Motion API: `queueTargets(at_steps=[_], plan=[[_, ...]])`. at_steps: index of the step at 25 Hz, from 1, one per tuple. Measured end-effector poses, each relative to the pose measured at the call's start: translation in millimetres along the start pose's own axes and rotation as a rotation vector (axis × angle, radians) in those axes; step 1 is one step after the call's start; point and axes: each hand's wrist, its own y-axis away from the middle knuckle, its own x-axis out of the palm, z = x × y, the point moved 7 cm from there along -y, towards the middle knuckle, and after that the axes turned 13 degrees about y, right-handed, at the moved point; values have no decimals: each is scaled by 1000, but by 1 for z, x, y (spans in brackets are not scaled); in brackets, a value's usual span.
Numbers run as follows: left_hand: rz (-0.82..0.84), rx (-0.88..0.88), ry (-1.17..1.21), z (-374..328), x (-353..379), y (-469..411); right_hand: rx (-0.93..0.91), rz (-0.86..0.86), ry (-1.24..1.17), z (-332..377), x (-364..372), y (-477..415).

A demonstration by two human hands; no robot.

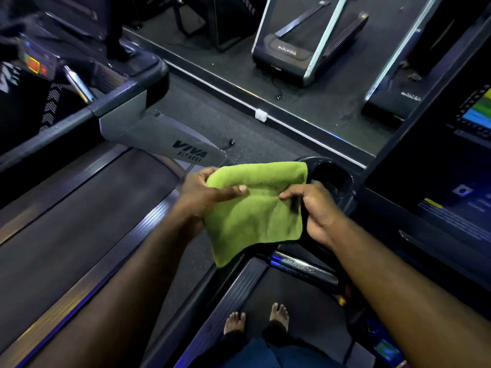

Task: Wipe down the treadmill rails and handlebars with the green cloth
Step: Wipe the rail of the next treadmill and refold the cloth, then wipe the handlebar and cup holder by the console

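Left hand [204, 192] at nine o'clock and right hand [316, 211] at three each pinch the green cloth [252, 216] taut, probably refolding it before wiping the rail [239, 285] at six.

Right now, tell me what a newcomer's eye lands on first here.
The bright green cloth stands out at centre, held spread between the left hand and right hand. Behind it is the grey treadmill upright lettered VIVA; below, bare feet stand on a dark belt.
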Motion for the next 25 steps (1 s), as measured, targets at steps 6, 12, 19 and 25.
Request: queueTargets(at_steps=[6, 12, 19, 25], plan=[[-42, 163, -291, -17, 23, 8, 100, 297, -372, 22, 26, 8], [204, 59, 231, 14, 59, 15, 31, 392, -70, 14, 52, 6], [46, -97, 325, 47, 35, -4, -373, -215, 745, 32, 6, -10], [87, -120, 432, 61, 41, 1, -207, 104, 649, 5, 19, -9]])
